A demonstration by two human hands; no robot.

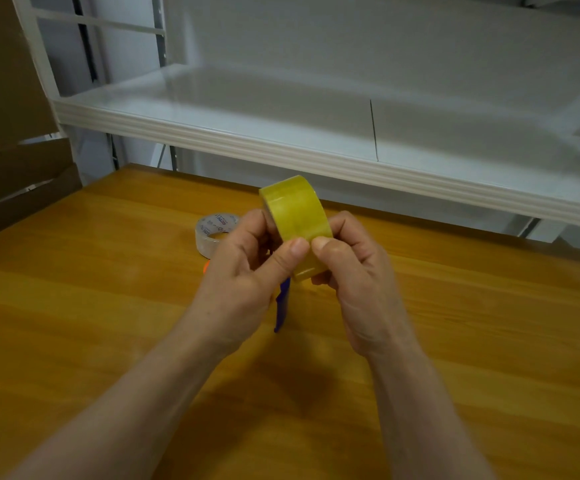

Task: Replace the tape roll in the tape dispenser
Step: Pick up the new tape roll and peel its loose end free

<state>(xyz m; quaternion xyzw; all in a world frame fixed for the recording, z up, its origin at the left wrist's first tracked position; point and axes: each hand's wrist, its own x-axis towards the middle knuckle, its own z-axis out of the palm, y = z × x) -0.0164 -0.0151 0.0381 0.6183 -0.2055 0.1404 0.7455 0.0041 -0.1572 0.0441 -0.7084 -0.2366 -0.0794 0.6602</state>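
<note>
Yellow tape roll (297, 216) stands on edge above the bench (454, 306), held between both hands. Left hand (243, 278) and right hand (354, 271) each close a pinching grip on it, thumbs meeting on its outer face. Below them a blue dispenser (283, 306) shows partly. Clear tape roll (212, 232) lies flat just behind.

Printing in blue and red runs around the inner core of a clear tape roll (216, 232) lying flat on the bench (108, 306), but the letters are too small and blurred to read. The yellow tape roll (297, 216) shows no lettering, and no other text is visible
</note>
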